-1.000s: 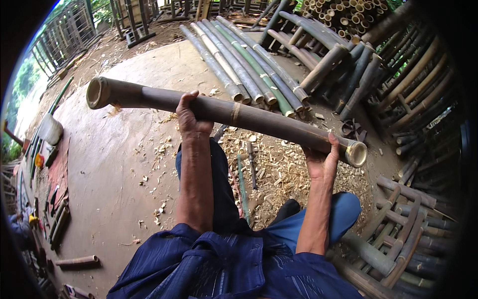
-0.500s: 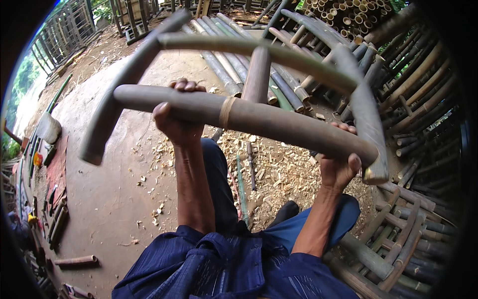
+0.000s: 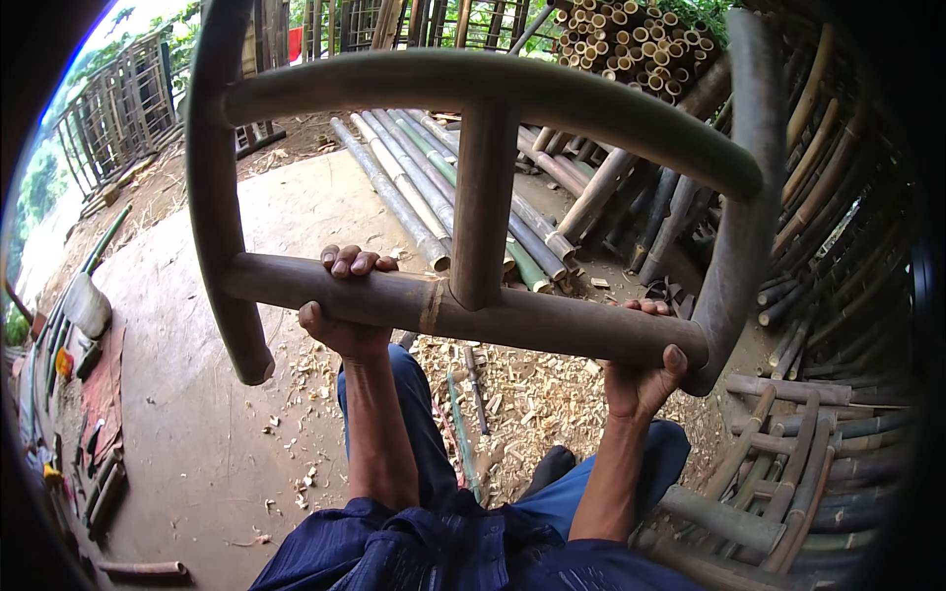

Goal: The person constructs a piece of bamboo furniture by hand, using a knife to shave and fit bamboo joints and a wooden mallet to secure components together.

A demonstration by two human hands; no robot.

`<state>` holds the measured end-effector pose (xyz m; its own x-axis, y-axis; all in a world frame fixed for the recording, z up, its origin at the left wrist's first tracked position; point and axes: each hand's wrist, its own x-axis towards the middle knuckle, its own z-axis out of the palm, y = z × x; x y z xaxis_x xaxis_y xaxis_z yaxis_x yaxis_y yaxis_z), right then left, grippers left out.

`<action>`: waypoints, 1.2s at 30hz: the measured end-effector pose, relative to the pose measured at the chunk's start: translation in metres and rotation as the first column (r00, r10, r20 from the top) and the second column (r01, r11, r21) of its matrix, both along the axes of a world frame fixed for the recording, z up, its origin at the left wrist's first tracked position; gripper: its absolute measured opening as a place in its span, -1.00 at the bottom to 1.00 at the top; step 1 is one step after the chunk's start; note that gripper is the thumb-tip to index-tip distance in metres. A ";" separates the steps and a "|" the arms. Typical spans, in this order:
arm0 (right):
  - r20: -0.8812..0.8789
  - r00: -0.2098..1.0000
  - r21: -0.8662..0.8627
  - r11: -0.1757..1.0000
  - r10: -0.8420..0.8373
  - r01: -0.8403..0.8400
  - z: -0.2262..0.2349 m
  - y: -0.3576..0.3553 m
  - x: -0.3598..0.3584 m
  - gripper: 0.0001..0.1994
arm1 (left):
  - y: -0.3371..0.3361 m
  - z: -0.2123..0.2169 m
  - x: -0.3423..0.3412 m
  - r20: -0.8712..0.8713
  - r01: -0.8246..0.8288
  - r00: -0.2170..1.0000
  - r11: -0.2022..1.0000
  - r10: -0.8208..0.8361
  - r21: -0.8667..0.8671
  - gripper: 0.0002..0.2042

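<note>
Held up in front of me is a bamboo frame, dark brown-grey, with two side posts, a thick near rail, a far rail and a short upright joining the rails. My left hand is wrapped round the near rail, left of its pale node ring. Toward the rail's right end, my right hand grips the same pole, thumb on the near side and fingertips over the far side. The frame's side posts stick out past both hands.
Wood chips cover the floor by my feet. Long bamboo poles lie beyond the frame. Cut bamboo ends are stacked at the back. More bamboo frames stand at my right. A stone and a red cloth lie at far left.
The frame has tilted up, its far rail rising and the opening between the rails widening. Both hands keep their hold on the near rail and sit slightly lower in the view.
</note>
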<state>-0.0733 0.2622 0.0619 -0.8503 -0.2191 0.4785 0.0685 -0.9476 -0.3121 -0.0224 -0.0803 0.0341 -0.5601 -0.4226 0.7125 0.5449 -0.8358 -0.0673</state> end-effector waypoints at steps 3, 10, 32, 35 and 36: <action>0.065 0.997 0.020 0.999 -0.029 0.027 -0.004 0.003 0.001 -0.35 | -0.002 0.003 0.004 0.062 -0.002 0.998 1.000 0.003 -0.010 -0.46; 0.207 0.947 0.268 0.945 -0.246 0.187 -0.007 0.012 0.006 -0.36 | -0.006 0.004 0.008 0.214 -0.041 0.976 0.999 0.045 -0.023 -0.58; 0.382 0.813 0.415 0.867 -0.440 0.275 -0.036 0.024 0.001 -0.41 | 0.023 -0.018 -0.031 0.719 -0.071 0.694 0.996 0.015 0.047 -0.69; 0.440 0.765 0.454 0.851 -0.471 0.264 -0.047 0.024 -0.002 -0.38 | 0.004 -0.045 -0.046 0.774 -0.068 0.632 0.998 0.041 0.003 -0.74; 0.455 0.749 0.463 0.846 -0.482 0.263 -0.057 0.025 -0.007 -0.38 | -0.003 -0.055 -0.053 0.800 -0.057 0.600 0.998 0.020 0.017 -0.76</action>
